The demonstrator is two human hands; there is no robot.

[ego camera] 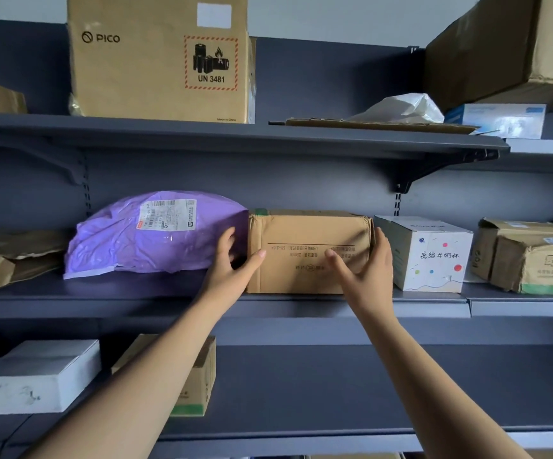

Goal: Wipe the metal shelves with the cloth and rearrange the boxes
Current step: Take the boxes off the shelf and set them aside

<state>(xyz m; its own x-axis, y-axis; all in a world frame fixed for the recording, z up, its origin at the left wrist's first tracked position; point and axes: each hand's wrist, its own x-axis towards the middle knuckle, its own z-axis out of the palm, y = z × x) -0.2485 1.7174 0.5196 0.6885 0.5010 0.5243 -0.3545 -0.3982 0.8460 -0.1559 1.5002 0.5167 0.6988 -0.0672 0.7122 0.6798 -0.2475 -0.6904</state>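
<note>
A brown cardboard box (305, 260) stands on the middle grey metal shelf (169, 304), printed text upside down on its front. My left hand (232, 263) holds its left edge, thumb on the front and fingers reaching behind between the box and a purple plastic parcel (156, 236). My right hand (364, 263) holds its right edge, thumb on the front, fingers along the side beside a white box with coloured dots (434, 256). No cloth is in view.
A tall PICO carton (156, 61), flattened cardboard (377, 125), a white bag and a blue-white box sit on the upper shelf. Worn brown boxes (533, 260) stand at the right, torn cardboard at the left. The lower shelf holds a white box (33, 376) and a small brown box.
</note>
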